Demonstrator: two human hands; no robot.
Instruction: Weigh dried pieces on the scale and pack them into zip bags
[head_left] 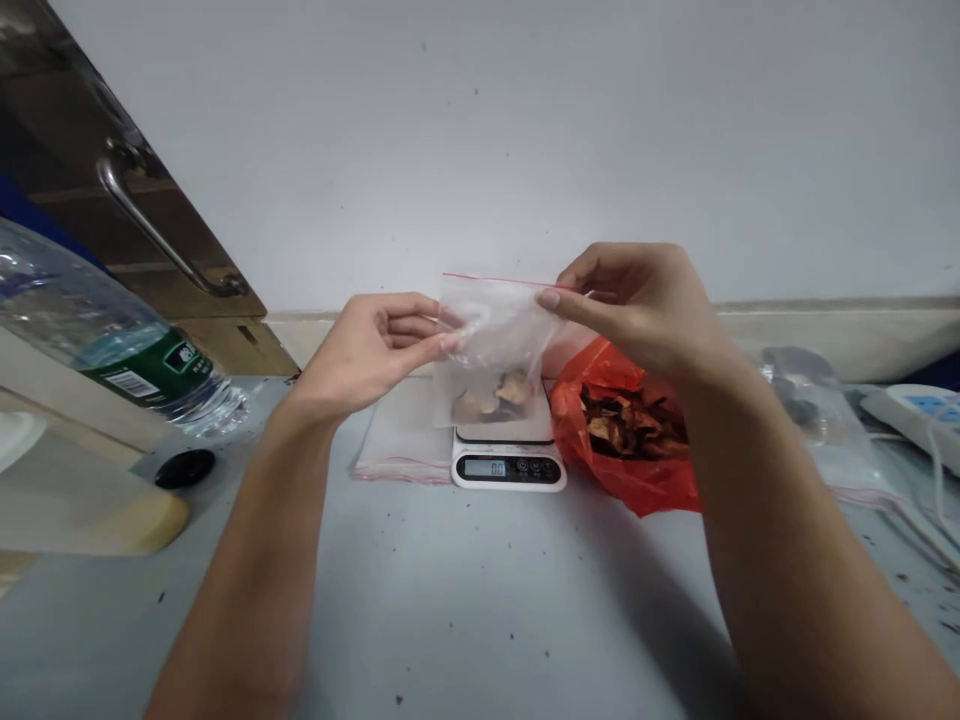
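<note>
A zip-lock bag (487,345) is pinched by the left hand (397,345) and right hand (637,300) over the digital scale (508,470), reading 0.0 near the bench's (465,600) back edge, with some dried slices (514,393) already bagged and more apparently left in the red plastic bag (652,490).

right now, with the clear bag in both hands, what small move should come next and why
Probably lower the clear bag onto the scale: the left hand and right hand hold it up, dried-looking slices show inside, and the display reads 0.0.
</note>
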